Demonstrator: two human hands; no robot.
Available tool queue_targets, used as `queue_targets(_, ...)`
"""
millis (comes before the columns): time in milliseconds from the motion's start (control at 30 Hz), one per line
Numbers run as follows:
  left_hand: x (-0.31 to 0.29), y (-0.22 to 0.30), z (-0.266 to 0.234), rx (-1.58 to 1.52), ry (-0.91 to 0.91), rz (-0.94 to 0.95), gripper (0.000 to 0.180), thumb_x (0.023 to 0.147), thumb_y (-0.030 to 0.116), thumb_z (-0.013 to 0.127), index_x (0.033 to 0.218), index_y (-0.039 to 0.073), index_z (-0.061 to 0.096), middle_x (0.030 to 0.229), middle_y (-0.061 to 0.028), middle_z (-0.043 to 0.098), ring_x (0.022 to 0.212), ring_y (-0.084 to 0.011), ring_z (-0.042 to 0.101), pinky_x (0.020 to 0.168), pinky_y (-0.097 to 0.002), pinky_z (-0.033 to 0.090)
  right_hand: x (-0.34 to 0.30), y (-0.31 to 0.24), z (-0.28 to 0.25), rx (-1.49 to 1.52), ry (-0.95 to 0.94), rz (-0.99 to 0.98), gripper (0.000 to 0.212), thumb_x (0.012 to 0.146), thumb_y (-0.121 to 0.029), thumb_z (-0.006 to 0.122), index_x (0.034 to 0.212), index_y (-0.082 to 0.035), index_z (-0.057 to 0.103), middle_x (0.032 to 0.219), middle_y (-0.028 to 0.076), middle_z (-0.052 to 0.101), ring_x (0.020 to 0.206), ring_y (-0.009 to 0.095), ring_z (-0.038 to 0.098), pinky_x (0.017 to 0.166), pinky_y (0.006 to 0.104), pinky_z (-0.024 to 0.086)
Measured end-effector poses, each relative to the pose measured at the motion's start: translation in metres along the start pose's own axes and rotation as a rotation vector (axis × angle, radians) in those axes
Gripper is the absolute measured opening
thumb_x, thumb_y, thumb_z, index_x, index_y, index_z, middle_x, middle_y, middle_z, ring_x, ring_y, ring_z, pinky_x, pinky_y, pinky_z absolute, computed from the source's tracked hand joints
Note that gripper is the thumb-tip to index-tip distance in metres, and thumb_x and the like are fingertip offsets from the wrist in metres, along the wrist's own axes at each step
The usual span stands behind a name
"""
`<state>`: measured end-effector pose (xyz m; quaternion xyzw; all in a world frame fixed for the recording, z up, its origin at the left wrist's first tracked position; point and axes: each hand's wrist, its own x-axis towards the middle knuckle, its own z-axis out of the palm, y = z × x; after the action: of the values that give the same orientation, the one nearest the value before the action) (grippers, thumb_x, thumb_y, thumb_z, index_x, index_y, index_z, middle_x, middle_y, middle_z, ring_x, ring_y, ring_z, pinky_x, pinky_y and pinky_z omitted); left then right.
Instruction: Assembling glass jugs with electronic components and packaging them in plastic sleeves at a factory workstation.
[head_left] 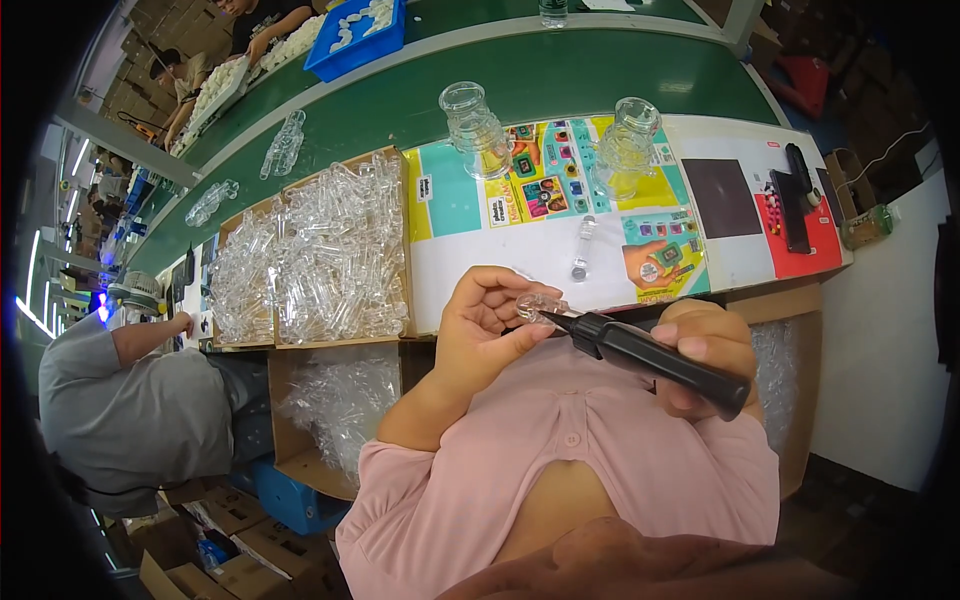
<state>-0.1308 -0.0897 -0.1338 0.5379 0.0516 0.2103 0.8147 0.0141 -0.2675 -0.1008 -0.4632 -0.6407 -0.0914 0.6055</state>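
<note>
"Clear piece: small, rounded and see-through, held near the centre of the view, just above the wearer's pink top. Put a clock face on it, twelve pointing away from the wearer."

"What is the left hand doing?"

"The left hand, at nine o'clock, pinches the piece. Its grip is closed down, with the thumb on the near side and the fingers curled on the far side."

"And the other?"

"The right hand, between three and four, has its grip wrapped around a black tool, a thick body narrowing to a thin tip. That tip overlaps the clear piece; I cannot tell whether they touch."

"What lies around them?"

"Close by at one o'clock, a loose clear part rests on printed boards laid over the green counter. Farther out are two clear vessels, one at eleven, the other at one. Between nine and ten, a cardboard tray is heaped with clear parts."

"And beyond?"

"At two o'clock, a dark flat device lies over a red patch. Far off at eleven is a blue tray of pale pieces. Between eight and nine is another person in grey."
</note>
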Motion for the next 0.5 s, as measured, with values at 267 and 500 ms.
queue_targets(267,0.002,-0.002,-0.004,-0.177,-0.115,-0.069,0.038,0.072,-0.01,0.065,0.099,0.002,0.041,0.106,-0.022,0.057,0.102,-0.0249,0.057,0.087,-0.034,0.048,0.002,0.007,0.0,0.088,-0.019,-0.079,0.043,0.074,-0.023,0.073,0.104,-0.004,0.049,0.097,0.013,0.056,0.073,0.022,0.059,0.059,0.031,0.049)
queue_targets(500,0.0,-0.002,-0.003,-0.145,-0.071,-0.035,0.037,0.072,-0.011,0.064,0.098,0.002,0.041,0.106,-0.0232,0.056,0.102,-0.0243,0.057,0.086,-0.0335,0.049,0.01,0.006,-0.003,-0.001,-0.155,-0.301,0.032,0.075,-0.008,0.066,0.101,0.001,0.05,0.097,0.019,0.057,0.063,0.022,0.057,0.05,0.0316,0.046)
